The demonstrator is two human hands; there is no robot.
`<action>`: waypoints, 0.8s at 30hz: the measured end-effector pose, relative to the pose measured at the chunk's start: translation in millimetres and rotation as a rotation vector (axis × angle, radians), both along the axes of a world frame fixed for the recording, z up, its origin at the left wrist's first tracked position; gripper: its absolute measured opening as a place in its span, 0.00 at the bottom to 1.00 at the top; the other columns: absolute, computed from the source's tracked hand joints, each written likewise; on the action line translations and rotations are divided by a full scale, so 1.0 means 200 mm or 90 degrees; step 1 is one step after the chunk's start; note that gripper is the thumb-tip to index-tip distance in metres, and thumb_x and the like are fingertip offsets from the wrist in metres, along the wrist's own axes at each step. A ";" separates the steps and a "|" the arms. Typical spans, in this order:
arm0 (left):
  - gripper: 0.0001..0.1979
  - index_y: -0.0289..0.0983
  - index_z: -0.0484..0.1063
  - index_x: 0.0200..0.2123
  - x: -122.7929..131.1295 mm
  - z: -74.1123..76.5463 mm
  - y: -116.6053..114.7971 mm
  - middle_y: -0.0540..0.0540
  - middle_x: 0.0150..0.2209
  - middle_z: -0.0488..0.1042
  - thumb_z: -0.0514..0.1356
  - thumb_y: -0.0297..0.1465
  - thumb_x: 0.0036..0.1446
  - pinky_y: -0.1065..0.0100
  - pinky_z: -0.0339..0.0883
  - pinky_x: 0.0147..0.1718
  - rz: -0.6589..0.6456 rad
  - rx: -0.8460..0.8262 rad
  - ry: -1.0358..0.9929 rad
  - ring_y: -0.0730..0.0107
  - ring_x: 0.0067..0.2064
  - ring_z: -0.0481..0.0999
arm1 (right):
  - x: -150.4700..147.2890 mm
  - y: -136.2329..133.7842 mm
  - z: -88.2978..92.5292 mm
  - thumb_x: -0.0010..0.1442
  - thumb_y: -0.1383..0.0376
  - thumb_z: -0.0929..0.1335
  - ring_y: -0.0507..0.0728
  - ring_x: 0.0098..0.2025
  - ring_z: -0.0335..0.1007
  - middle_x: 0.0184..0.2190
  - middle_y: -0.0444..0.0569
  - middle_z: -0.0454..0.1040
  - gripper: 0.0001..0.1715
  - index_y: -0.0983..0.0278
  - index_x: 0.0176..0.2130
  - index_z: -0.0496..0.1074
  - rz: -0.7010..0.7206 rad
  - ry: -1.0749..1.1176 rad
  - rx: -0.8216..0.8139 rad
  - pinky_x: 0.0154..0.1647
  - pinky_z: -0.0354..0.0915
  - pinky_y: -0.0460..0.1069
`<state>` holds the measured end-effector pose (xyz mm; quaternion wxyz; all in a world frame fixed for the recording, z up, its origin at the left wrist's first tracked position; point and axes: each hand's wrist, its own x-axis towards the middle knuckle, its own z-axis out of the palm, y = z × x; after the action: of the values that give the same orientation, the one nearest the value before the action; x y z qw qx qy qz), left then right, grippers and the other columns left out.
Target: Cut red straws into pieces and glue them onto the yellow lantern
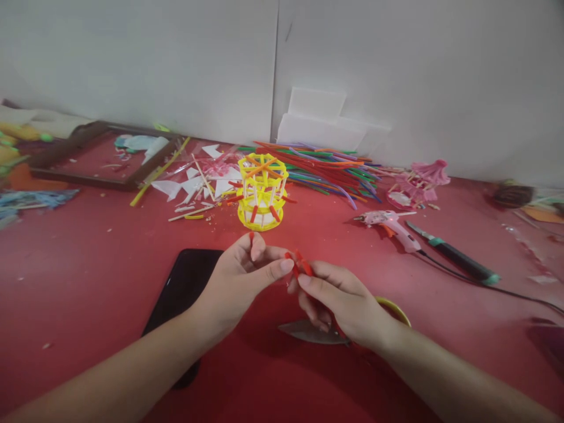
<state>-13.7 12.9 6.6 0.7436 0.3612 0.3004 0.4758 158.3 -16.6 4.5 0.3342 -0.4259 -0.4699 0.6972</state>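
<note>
Above the near side of the table, my left hand (251, 270) pinches a short red pipe cleaner piece (289, 257) between thumb and finger. Fingertip to fingertip with it, my right hand (330, 294) grips another short red piece (306, 268). A small red bit also shows at a raised left finger. Under my right hand lie scissors (308, 332), blades pointing left, with the handles largely covered. Just beyond both hands stands a round two-tier frame (263, 200) of yellow pipe cleaners, with white posts and red pieces sticking outward.
A black phone (180, 282) lies beneath my left forearm. Pipe cleaners (317, 170) are heaped by the wall. To the right are a pink glue gun (392, 226), a green-handled knife (458, 258) and a pink model (418, 182). Paper scraps (194, 185) and a dark frame (83, 179) sit left.
</note>
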 end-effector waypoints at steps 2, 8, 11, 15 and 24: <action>0.21 0.38 0.54 0.26 0.00 0.00 0.00 0.54 0.27 0.80 0.67 0.21 0.53 0.74 0.70 0.31 0.008 0.002 0.011 0.78 0.27 0.77 | 0.00 -0.01 -0.01 0.64 0.53 0.64 0.44 0.15 0.50 0.17 0.35 0.62 0.17 0.64 0.36 0.68 -0.011 -0.017 0.022 0.15 0.48 0.41; 0.22 0.38 0.54 0.25 0.01 0.01 0.01 0.55 0.25 0.79 0.69 0.22 0.50 0.75 0.70 0.30 0.031 -0.014 0.000 0.77 0.27 0.77 | 0.00 -0.01 -0.01 0.63 0.49 0.64 0.44 0.16 0.49 0.18 0.35 0.61 0.21 0.64 0.36 0.67 -0.019 -0.033 0.040 0.15 0.48 0.42; 0.24 0.38 0.54 0.24 0.01 0.01 0.01 0.56 0.24 0.77 0.71 0.23 0.47 0.74 0.71 0.28 0.003 -0.041 -0.029 0.77 0.25 0.76 | 0.01 0.00 0.02 0.63 0.48 0.65 0.45 0.18 0.51 0.19 0.36 0.61 0.22 0.64 0.35 0.67 0.027 -0.024 0.035 0.17 0.48 0.42; 0.25 0.38 0.54 0.23 0.01 0.01 0.01 0.57 0.23 0.76 0.72 0.23 0.44 0.75 0.72 0.26 -0.030 -0.073 -0.063 0.78 0.24 0.76 | 0.02 0.00 0.03 0.62 0.46 0.65 0.45 0.20 0.53 0.22 0.39 0.63 0.24 0.64 0.32 0.67 0.069 -0.025 0.026 0.18 0.50 0.42; 0.24 0.38 0.53 0.25 -0.01 -0.01 0.01 0.53 0.27 0.81 0.70 0.22 0.48 0.72 0.71 0.31 0.062 -0.013 0.058 0.75 0.26 0.78 | 0.00 0.00 -0.02 0.61 0.46 0.66 0.44 0.16 0.52 0.20 0.36 0.63 0.23 0.64 0.37 0.67 -0.002 0.014 -0.012 0.16 0.51 0.42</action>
<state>-15.1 14.4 5.0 0.7089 0.3597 0.3559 0.4913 157.9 -17.0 0.8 0.3363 -0.4220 -0.4586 0.7061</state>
